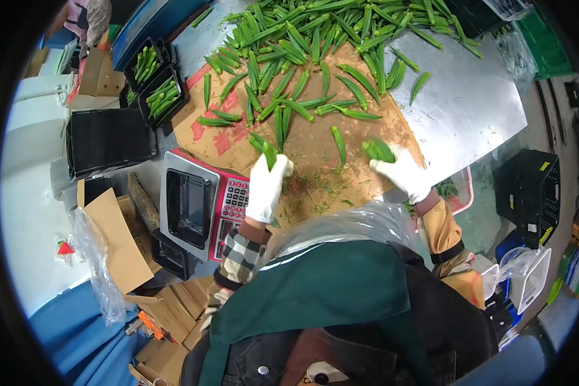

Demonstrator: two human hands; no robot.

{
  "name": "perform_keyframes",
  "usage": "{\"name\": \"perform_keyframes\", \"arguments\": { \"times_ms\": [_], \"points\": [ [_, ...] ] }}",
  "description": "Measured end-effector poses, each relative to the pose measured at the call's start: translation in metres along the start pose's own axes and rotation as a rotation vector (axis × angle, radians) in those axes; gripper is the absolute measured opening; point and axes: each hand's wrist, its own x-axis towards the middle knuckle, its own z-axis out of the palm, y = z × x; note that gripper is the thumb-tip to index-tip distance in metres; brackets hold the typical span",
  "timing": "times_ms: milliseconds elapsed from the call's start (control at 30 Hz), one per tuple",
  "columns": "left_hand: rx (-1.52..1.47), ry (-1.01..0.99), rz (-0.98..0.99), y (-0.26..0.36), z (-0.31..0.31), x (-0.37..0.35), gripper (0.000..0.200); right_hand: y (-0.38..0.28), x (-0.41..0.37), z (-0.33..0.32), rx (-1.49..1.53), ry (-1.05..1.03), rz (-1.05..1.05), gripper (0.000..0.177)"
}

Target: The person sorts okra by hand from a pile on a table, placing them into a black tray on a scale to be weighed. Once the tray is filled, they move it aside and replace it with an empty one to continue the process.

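Note:
My left hand (266, 186), in a white glove, is closed around okra pods (269, 155) near the scale. On the right, my right hand (400, 172), also gloved, grips a small bunch of okra (378, 150) that looks slightly blurred. Between the hands a single okra pod (339, 145) lies on the cardboard sheet (315, 186), among green scraps. A large heap of okra (302, 32) covers the far side of the table, with looser pods spilling toward me. Beside my left hand stands a red and grey scale (233, 199) with a black tray (188, 201) on its platform.
Black trays filled with okra (163, 98) stand at the upper left, above a stack of black trays (111, 141). Cardboard boxes (119, 241) are at lower left. A bare metal tabletop (469, 122) extends right; a black crate (527, 196) sits beyond its edge.

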Motion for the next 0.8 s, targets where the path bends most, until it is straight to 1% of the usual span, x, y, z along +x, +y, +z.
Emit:
{"name": "perform_keyframes", "arguments": {
  "times_ms": [33,67,133,167,200,233,267,300,333,400,433,467,500,533,567,600,633,667,700,733,800],
  "points": [
    [0.1,0.018,0.039,0.01,0.002,0.01,0.017,-0.031,0.003,-0.003,0.002,-0.028,0.035,0.033],
    [0.201,0.036,0.081,0.018,0.003,0.022,0.016,-0.029,0.017,-0.003,-0.008,0.011,-0.023,0.033],
    [0.5,0.124,0.51,0.028,0.018,0.046,0.016,-0.017,0.05,0.0,-0.026,0.089,-0.139,0.033],
    [0.647,0.169,0.726,0.032,0.025,0.059,0.017,-0.013,0.063,0.005,-0.231,0.171,-0.256,0.033],
    [0.707,0.099,0.792,0.025,0.029,0.078,0.027,-0.014,0.076,0.015,-0.436,0.254,-0.372,0.033],
    [0.856,0.09,0.938,0.022,0.033,0.095,0.032,-0.014,0.086,0.023,-0.643,0.337,-0.487,0.034],
    [1.006,0.08,1.085,0.019,0.036,0.108,0.037,-0.013,0.092,0.028,-0.714,0.274,-0.503,0.037],
    [1.167,0.111,1.11,0.014,0.039,0.116,0.045,-0.012,0.097,0.033,-0.872,0.253,-0.489,0.037],
    [1.199,0.083,1.077,0.008,0.039,0.122,0.044,-0.013,0.101,0.036,-1.03,0.229,-0.471,0.038],
    [1.262,0.028,1.005,-0.003,0.036,0.132,0.044,-0.014,0.093,0.039,-0.943,0.19,-0.319,0.043],
    [1.264,0.041,0.978,-0.002,0.035,0.13,0.04,-0.02,0.086,0.037,-0.914,0.172,-0.24,0.045],
    [1.168,0.038,0.924,-0.003,0.032,0.127,0.036,-0.026,0.082,0.034,-0.886,0.152,-0.163,0.047],
    [1.072,0.038,0.867,0.002,0.027,0.121,0.032,-0.029,0.082,0.029,-0.783,0.068,-0.023,0.047],
    [0.977,0.038,0.809,0.005,0.022,0.119,0.028,-0.029,0.083,0.02,-0.646,0.019,0.013,0.045],
    [0.795,0.144,0.82,0.005,0.02,0.119,0.024,-0.028,0.084,0.01,-0.508,-0.029,0.049,0.043],
    [0.643,0.22,0.722,0.009,0.015,0.117,0.023,-0.029,0.085,0.005,-0.369,-0.078,0.089,0.041],
    [0.54,0.225,0.516,0.014,0.009,0.12,0.025,-0.038,0.085,0.007,-0.232,0.045,0.042,0.035],
    [0.434,0.23,0.312,0.019,0.004,0.126,0.027,-0.03,0.099,0.001,-0.352,0.122,-0.03,0.037],
    [0.378,0.204,0.266,0.024,0.001,0.132,0.031,-0.042,0.107,0.003,-0.373,0.188,-0.023,0.037],
    [0.416,0.191,0.384,0.034,0.006,0.133,0.031,-0.056,0.116,0.007,-0.393,0.257,-0.02,0.037],
    [0.493,0.163,0.623,0.05,0.026,0.135,0.031,-0.052,0.14,0.02,-0.694,0.339,-0.157,0.039]
  ]
}}
